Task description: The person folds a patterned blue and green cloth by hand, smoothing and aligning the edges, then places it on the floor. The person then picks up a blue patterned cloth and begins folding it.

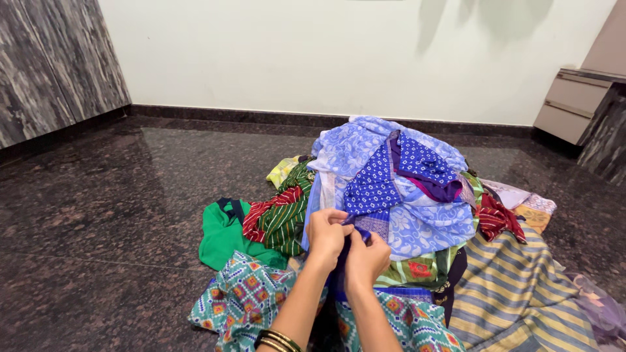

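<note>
Cloth lies heaped on the dark polished floor (98,215), and both hands meet at the near edge of the heap. The left hand (326,236) and the right hand (365,259) are drawn close together, thumbs nearly touching, and the fingers (336,218) of each are pressed together in a pinch on a fold of dark blue cloth (375,189) with small white dots. The pinch looks tight and high on the fabric's edge, which seems the way one holds a thin piece to find its hem or pull it free of what lies over it. That blue piece runs up and away from the fingers into the top of the pile, where it is tangled with a pale blue flowered cloth (417,228) draped just beyond the fingertips.

To the left of the fingers lie a green garment (225,241) and a red and green striped one (280,218), spread flat rather than bunched. Directly beneath the wrists a teal patterned cloth (241,296) with diamond motifs covers the person's lap or the floor; which one cannot be told. To the right of the fingers a yellow and grey striped fabric (515,287) spreads out. Bangles (277,340) sit on the left wrist.
</note>
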